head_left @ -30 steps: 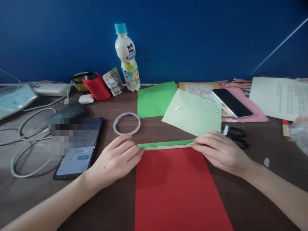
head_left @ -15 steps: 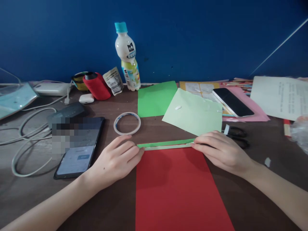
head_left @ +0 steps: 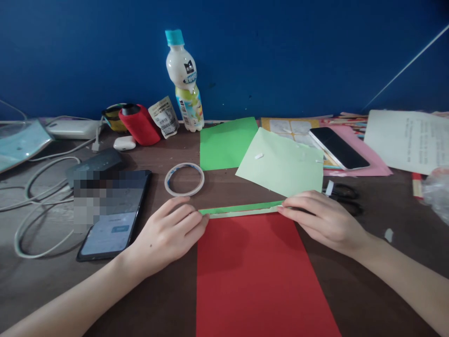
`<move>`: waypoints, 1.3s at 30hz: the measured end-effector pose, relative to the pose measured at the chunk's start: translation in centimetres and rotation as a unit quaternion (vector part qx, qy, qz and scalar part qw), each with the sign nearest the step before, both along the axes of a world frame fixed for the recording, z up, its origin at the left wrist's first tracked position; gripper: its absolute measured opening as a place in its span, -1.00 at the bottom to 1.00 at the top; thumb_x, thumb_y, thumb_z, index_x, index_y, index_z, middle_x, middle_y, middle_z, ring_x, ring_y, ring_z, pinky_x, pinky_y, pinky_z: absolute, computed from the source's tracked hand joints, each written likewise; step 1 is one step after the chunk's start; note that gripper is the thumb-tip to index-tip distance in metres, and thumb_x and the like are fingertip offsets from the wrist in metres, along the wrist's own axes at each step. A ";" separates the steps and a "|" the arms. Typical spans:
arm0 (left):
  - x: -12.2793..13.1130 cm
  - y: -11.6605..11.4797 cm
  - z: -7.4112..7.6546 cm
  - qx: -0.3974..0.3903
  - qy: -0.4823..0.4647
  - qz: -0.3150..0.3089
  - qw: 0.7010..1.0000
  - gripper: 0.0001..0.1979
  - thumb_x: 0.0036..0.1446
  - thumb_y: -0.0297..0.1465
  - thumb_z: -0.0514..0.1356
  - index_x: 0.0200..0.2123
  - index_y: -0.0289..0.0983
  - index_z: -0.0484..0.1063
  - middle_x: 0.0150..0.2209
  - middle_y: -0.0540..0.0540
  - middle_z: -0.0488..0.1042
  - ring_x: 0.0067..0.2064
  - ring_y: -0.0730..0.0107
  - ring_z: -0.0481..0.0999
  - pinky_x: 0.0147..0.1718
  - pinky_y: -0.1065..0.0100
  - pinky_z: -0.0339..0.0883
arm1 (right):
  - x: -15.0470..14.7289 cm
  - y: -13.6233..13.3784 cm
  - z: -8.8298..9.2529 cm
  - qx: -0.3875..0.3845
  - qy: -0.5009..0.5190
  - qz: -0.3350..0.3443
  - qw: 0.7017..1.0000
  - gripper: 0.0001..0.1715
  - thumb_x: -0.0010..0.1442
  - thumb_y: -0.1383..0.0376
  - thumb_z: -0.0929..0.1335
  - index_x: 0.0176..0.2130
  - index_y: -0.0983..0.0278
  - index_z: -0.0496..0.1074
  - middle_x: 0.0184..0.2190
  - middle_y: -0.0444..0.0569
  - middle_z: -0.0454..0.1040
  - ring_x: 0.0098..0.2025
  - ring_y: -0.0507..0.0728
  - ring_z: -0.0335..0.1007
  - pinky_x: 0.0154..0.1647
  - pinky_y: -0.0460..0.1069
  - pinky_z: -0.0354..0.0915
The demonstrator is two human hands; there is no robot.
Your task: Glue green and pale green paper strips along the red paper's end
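A red sheet of paper (head_left: 256,276) lies on the table in front of me. Along its far edge runs a narrow green paper strip (head_left: 242,207) with a pale, whitish band along its near side. My left hand (head_left: 173,229) pinches the strip's left end, fingers curled together. At the other end, my right hand (head_left: 321,217) has thumb and fingertips closed on the strip, and it partly covers the red sheet's far right corner. Beyond my left hand lies a roll of tape (head_left: 184,179). Scissors (head_left: 345,196) with black handles are partly hidden behind my right hand.
A pale green sheet (head_left: 280,161) overlaps a bright green sheet (head_left: 228,142) at the back. A bottle (head_left: 185,84) stands by the blue wall. To the left are a tablet (head_left: 119,224) and looped cables (head_left: 26,201). A phone (head_left: 338,147) rests on papers at right.
The whole view has shifted very slightly. Both hands keep the same hold on the strip, and nothing else has visibly moved.
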State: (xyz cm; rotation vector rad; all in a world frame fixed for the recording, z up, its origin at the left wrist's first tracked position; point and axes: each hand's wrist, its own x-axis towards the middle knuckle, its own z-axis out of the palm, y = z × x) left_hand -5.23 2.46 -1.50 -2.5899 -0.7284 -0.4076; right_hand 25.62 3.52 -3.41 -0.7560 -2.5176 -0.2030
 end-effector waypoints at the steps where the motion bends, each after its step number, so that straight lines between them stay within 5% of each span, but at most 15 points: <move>1: 0.0 0.0 0.0 -0.001 0.000 -0.001 1.000 -0.87 0.12 -0.55 0.09 -0.39 -0.29 0.43 -0.49 0.04 0.42 -0.37 0.47 0.41 -0.13 0.25 0.33 | 0.0 0.0 0.0 0.003 0.003 -0.001 1.000 -0.71 0.15 0.55 0.19 -0.21 0.29 0.37 -0.33 0.02 0.46 -0.26 0.10 0.37 -0.29 -0.01 0.32; 39: -0.3 0.1 -0.4 -0.011 -0.024 0.014 1.000 -0.88 0.09 -0.56 0.08 -0.36 -0.30 0.41 -0.44 -0.01 0.42 -0.37 0.43 0.40 -0.12 0.27 0.30 | -0.1 -0.2 -0.2 0.057 -0.031 -0.052 0.997 -0.70 0.17 0.54 0.19 -0.30 0.27 0.43 -0.41 -0.07 0.47 -0.31 0.03 0.47 -0.36 -0.11 0.35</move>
